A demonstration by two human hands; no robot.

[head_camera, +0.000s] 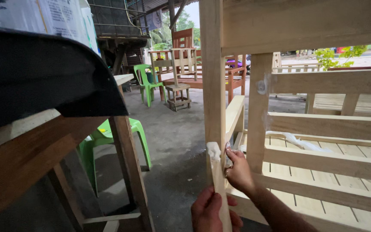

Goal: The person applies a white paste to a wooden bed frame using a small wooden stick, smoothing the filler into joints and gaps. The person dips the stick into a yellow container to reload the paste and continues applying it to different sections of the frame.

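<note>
left of the pale, unfinished wooden bed frame [323,124] stand a dark-topped wooden table [44,141] and a glossy green plastic chair [104,137] tucked under it. at the frame's square corner post [213,86], the left hand [211,212] is wrapped tight around a flat wooden stick [220,184] tipped with a lump of whitish filler [213,150]. just right of the post, the right hand [239,172] presses curled fingertips against its smooth inner face, holding nothing.

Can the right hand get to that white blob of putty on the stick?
Probably yes. The right hand rests on the wooden post right beside the white putty on the stick, with nothing between them.
</note>
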